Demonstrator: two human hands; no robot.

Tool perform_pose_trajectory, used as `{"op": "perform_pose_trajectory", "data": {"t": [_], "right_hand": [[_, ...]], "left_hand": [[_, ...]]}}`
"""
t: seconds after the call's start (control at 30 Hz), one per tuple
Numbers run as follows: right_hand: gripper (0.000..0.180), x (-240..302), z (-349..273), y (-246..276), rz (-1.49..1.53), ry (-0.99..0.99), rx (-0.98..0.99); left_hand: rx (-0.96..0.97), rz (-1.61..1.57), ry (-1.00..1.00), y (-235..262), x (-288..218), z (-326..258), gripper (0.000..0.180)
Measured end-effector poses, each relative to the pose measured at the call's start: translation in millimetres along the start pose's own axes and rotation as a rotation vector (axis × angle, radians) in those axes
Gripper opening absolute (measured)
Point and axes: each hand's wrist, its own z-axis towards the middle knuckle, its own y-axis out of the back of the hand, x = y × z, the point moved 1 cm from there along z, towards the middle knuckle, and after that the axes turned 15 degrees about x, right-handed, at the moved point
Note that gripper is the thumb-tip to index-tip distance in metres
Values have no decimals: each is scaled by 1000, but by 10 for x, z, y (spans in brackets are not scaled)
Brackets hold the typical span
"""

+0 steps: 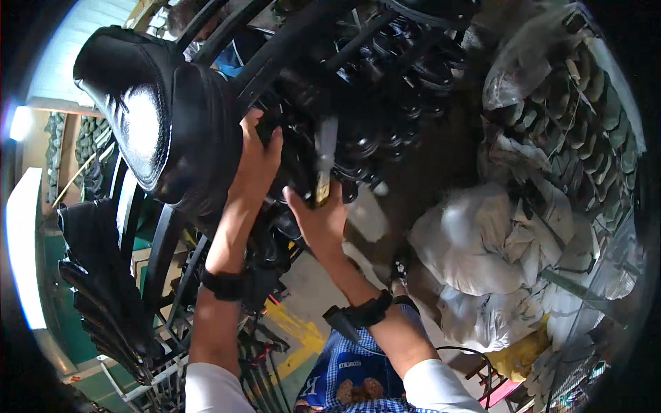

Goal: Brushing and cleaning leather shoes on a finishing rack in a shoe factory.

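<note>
My left hand (257,157) reaches past the edge of a large glossy black shoe (141,113) at the upper left. Thumb and a finger show, closed against a dark, shiny black shoe (295,155) between my hands; the other fingers are hidden. My right hand (322,219) is wrapped round a blurred, brush-like tool (326,148), pale and translucent at its upper end and yellow near my fingers. The tool's upper end points up beside the black shoe; I cannot tell whether they touch.
Dark rack bars (258,58) cross overhead, with many black shoes (392,89) beyond. More black shoes (96,275) hang at the left. White sacks (482,237) bulge at the right, below stacked grey-green sole-shaped pieces (558,113). A yellow floor marking (292,330) lies below.
</note>
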Motion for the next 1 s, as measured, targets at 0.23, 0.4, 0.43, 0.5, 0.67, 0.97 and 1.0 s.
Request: {"op": "perform_pose_trajectory", "data": {"t": [0.23,0.4,0.43,0.5,0.67,0.97,1.0], "right_hand": [[77,-65,-112,-119,-12,91,-65],[73,-86,-95,-101,-90,151,-93],[71,-82,-99,-104,-85,123,-85],[69,-84,-89,-82,-82,95,-78],[75,-100,-80,-88,-117,125,-65],[71,-2,-113,-62,-160,28,-44],[71,-3,-120,-25,-162,27,-43]], "left_hand": [[-16,236,164,-38,-103,151,51],[17,211,76,34,-50,175,41],[16,158,14,46,-33,178,36],[33,179,12,30,-10,195,29],[42,237,-94,115,86,222,17],[-147,219,-242,184,1,264,16],[-184,208,-275,176,4,270,17]]}}
